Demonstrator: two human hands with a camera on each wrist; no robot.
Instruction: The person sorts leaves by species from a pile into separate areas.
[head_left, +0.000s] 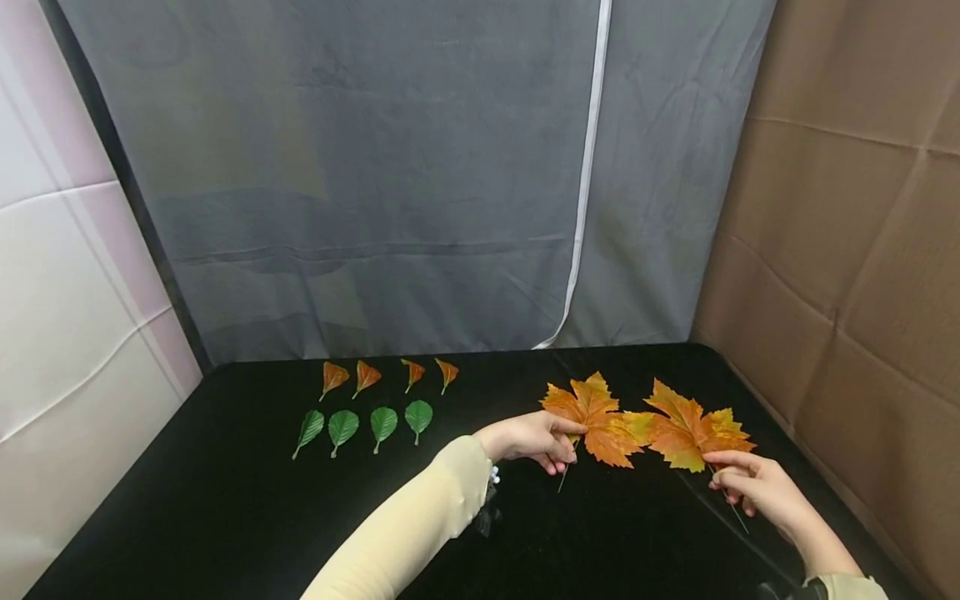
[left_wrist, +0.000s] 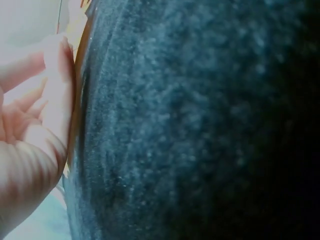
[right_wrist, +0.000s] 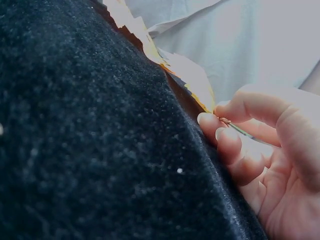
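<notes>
Maple leaves pinched at the stems, near the table's [head_left: 225,517] right edge

Left hand [head_left: 528,440] pinches one orange maple leaf [head_left: 600,417], right hand [head_left: 753,486] the other maple leaf [head_left: 693,432] — lay flat, lobes apart.

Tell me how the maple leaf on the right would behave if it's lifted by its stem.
The right maple leaf looks thin and flat, so it is probably very light and may droop or flutter. The right hand pinches its thin stem, which could twist in the grip and let the blade spin. It overlaps the left maple leaf, so lifting might drag that one slightly.
</notes>
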